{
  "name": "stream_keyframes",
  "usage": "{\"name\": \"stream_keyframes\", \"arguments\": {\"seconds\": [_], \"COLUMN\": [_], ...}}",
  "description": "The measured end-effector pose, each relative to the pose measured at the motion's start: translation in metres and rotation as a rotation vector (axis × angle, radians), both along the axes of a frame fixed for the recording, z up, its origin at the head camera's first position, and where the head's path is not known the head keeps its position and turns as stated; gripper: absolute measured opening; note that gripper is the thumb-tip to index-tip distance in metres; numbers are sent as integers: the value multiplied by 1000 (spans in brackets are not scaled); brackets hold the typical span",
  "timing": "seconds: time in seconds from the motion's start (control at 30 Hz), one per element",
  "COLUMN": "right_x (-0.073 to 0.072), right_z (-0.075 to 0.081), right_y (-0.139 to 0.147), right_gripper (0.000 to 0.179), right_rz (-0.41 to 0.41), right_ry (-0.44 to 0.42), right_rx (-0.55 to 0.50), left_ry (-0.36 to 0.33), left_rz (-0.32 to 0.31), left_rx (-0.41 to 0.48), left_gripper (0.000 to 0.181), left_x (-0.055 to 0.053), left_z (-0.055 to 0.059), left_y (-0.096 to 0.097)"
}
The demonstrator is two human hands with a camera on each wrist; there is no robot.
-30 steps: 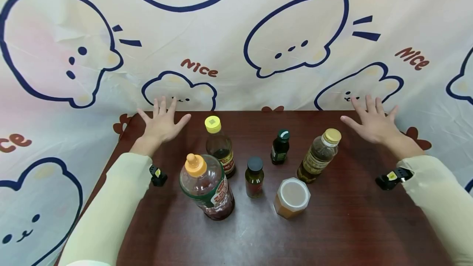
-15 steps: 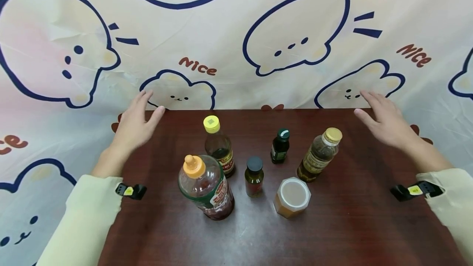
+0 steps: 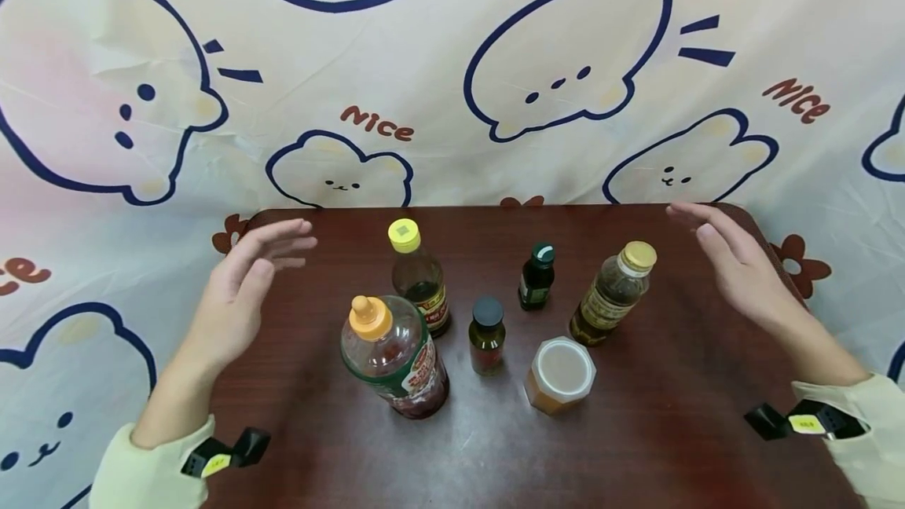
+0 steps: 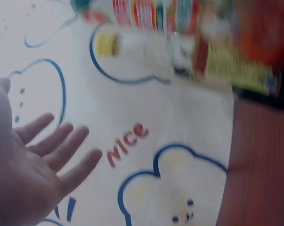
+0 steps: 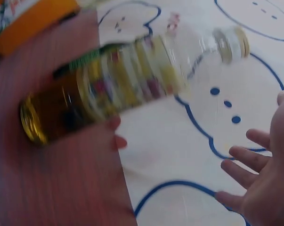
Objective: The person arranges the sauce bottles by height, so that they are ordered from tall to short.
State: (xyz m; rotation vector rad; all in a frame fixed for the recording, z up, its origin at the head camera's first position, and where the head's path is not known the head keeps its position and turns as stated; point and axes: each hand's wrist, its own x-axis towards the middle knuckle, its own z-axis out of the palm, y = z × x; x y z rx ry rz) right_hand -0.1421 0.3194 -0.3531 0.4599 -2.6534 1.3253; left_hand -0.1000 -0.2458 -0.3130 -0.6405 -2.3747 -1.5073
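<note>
My left hand (image 3: 236,297) hovers over the table's left side with relaxed fingers, holding nothing. Nearest to it are a large bottle with an orange nozzle cap (image 3: 396,356) and a dark sauce bottle with a yellow cap (image 3: 420,281). On the right, my right hand (image 3: 742,265) is also raised, fingers loosely extended and holding nothing. A gold-capped bottle of amber liquid (image 3: 604,305) stands closest to that hand, also visible as a bottle (image 5: 127,82) in the right wrist view. The left wrist view is blurred; spread fingers (image 4: 76,146) show there.
Between the larger bottles stand a small brown bottle with a grey cap (image 3: 487,348), a small dark green-capped bottle (image 3: 535,285) and a white-lidded hexagonal jar (image 3: 558,383). A printed cloth (image 3: 438,61) hangs behind the dark brown table (image 3: 467,470).
Both hands have drawn back from the table's far edge toward the person, their spread fingers relaxing and turning inward. The bottles and jar stay in place.
</note>
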Motion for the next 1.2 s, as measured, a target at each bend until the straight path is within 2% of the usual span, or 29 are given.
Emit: {"name": "stream_keyframes", "arguments": {"seconds": [0.07,0.17,0.27,0.47,0.53,0.7,0.8,0.93,1.03,1.2], "right_x": [4,8,12,14,13,11,10,10,10,11], "right_z": [-2,-7,-13,-27,-32,-41,-44,-46,-47,-47], "right_y": [-9,-21,-31,-46,-50,-59,-63,-67,-69,-72], "right_gripper": [43,44,44,55,60,69,69,64,58,47], "right_rz": [68,169,231,247,255,320,327,287,245,196], "right_ry": [40,37,7,-13,-15,-43,-18,14,23,26], "right_rx": [-83,-224,-303,-301,-302,-395,-425,-399,-354,-341], "left_ry": [27,51,77,49,42,51,61,80,71,67], "left_rz": [-113,-273,-348,-360,-374,-418,-425,-424,-429,-451], "left_rx": [110,247,257,199,213,273,316,373,395,437], "left_gripper": [42,54,67,84,89,101,106,112,114,115], "left_x": [8,15,18,23,24,26,26,26,26,26], "left_z": [-1,-6,-14,-32,-37,-48,-54,-61,-67,-75], "left_y": [8,22,34,50,53,63,69,73,75,79]}}
